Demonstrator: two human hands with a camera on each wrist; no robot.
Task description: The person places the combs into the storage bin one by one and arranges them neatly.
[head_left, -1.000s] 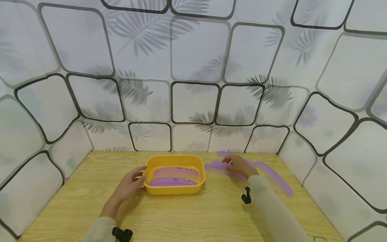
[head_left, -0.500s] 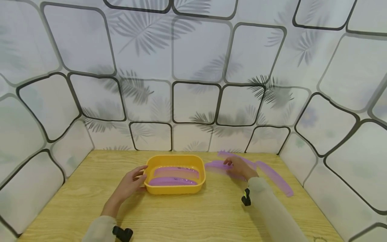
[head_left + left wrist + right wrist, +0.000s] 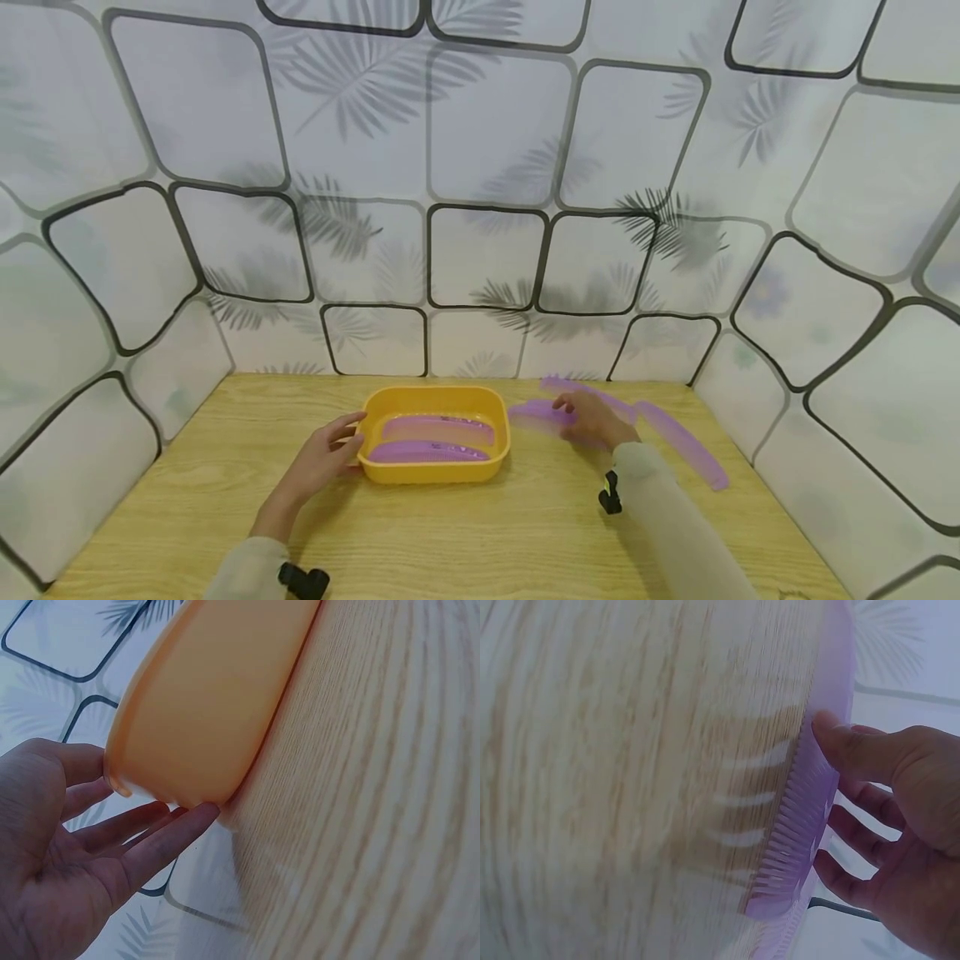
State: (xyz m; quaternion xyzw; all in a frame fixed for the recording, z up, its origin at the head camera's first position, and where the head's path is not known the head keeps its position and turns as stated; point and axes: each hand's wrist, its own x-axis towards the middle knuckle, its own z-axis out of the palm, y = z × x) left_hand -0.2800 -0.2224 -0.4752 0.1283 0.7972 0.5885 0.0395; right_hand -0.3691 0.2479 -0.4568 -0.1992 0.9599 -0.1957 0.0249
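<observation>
My left hand (image 3: 324, 454) rests its fingertips on the left end of a yellow plastic basket (image 3: 431, 473). In the left wrist view, its straight, spread fingers (image 3: 172, 840) touch the basket's end wall from rim to base. Inside lie two purple combs, a paler one (image 3: 437, 428) behind a darker one (image 3: 427, 452). To the basket's right, my right hand (image 3: 594, 419) holds a translucent purple comb (image 3: 799, 817) on the table. Its thumb lies on the toothed side, and the bent fingers are at the spine. Part of this comb is hidden beneath the hand.
Another purple comb (image 3: 573, 385) lies behind the right hand, near the back wall. A further comb (image 3: 684, 443) slants along the table's right side. Patterned sheets (image 3: 480, 250) enclose the wooden table (image 3: 450, 542) at the back and both sides.
</observation>
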